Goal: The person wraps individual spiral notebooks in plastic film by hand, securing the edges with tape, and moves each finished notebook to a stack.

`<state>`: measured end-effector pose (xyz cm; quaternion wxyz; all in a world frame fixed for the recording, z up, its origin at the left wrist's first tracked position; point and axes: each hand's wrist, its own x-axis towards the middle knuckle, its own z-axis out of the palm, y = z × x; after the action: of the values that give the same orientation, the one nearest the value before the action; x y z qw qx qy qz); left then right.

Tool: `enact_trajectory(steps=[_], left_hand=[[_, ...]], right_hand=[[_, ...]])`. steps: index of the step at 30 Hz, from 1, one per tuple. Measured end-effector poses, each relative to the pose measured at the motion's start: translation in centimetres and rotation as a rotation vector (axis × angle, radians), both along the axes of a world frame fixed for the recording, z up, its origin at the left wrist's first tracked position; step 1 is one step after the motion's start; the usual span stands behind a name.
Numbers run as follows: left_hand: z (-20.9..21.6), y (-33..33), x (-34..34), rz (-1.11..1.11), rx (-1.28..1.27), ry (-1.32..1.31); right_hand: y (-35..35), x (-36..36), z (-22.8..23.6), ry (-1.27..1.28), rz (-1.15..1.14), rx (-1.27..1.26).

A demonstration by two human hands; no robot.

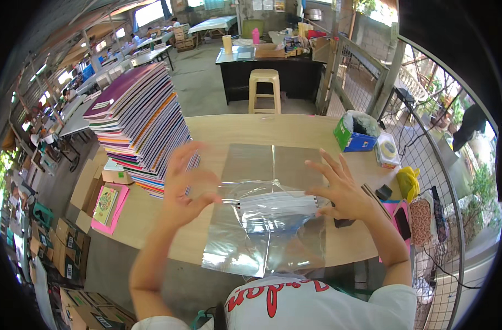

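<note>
Both hands are raised over the table, one on either side of a clear plastic sheet or bag (245,162) that hangs over the near edge. On or under the shiny plastic, I cannot tell which, lies a white pleated piece (278,203) with a bluish lower part and small dark ends. My left hand (187,184) is slightly blurred, its fingers apart and empty, near the piece's left end. With fingers spread, my right hand (342,190) is beside the right end, its thumb close to it. A small dark object (343,223) is partly hidden below my right hand.
A tall stack of notebooks (146,126) stands at the left, by a pink sheet with a booklet (105,203). At the right are a green and blue box (355,132), a white container (387,151), a yellow cloth (408,183) and a phone (402,223). Wire mesh (446,220) borders that side.
</note>
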<state>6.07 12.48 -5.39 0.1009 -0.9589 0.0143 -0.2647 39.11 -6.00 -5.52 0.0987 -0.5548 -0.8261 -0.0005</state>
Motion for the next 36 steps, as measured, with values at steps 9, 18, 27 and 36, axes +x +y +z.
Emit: enact_trajectory(steps=[9,18,27,36], left_hand=[[-21.4,-9.6,9.1,0.366,-1.123,-1.156],[-20.1,-10.2,9.8,0.381,-1.033,-1.138],[-21.4,-9.3,8.4,0.403,-0.893,-1.016],[-18.5,-8.4,5.3,0.38,-0.601,-0.435]], right_hand=[[-2.1,-0.5,0.1,0.153,0.255,0.059],[2.0,-7.3,0.5,0.023,0.103,0.221],[-0.2,-5.7,0.5,-0.026,0.411,0.099],[6.5,-3.1,2.0,-0.428,-0.187,0.344]])
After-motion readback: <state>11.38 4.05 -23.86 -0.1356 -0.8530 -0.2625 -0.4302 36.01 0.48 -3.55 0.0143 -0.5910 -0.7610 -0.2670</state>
